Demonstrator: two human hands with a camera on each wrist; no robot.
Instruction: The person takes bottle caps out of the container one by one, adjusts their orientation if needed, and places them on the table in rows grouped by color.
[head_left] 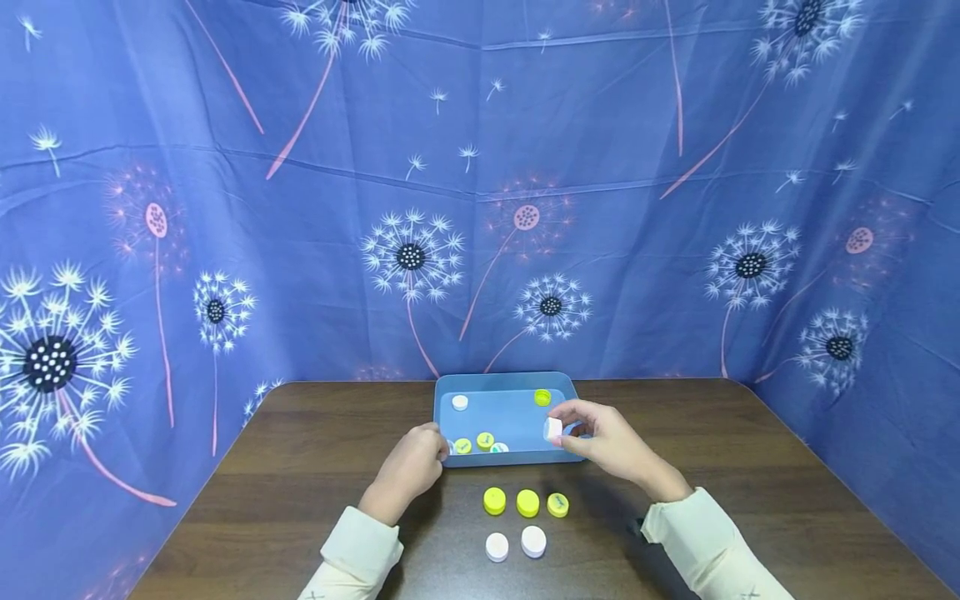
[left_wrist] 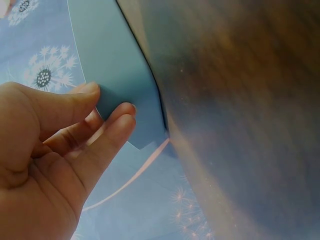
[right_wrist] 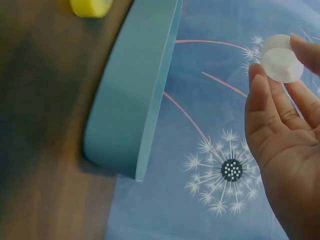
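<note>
My right hand [head_left: 603,437] pinches a white bottle cap [head_left: 553,429] between thumb and fingers, held above the right end of the blue tray [head_left: 517,459]. In the right wrist view that cap [right_wrist: 282,65] appears tilted, clear of the tray wall [right_wrist: 125,95]. At the tray's near left corner my left hand [head_left: 411,463] grips the rim, thumb on one side and fingers on the other, as the left wrist view shows. Inside the tray lie a white cap [head_left: 460,402], a yellow cap [head_left: 542,397] and several more caps along the near wall, partly hidden by it.
On the brown wooden table [head_left: 300,467], three yellow caps [head_left: 527,502] form a row in front of the tray. Two white caps [head_left: 533,542] sit nearer to me. A blue dandelion-print cloth [head_left: 637,250] hangs behind and beside the table.
</note>
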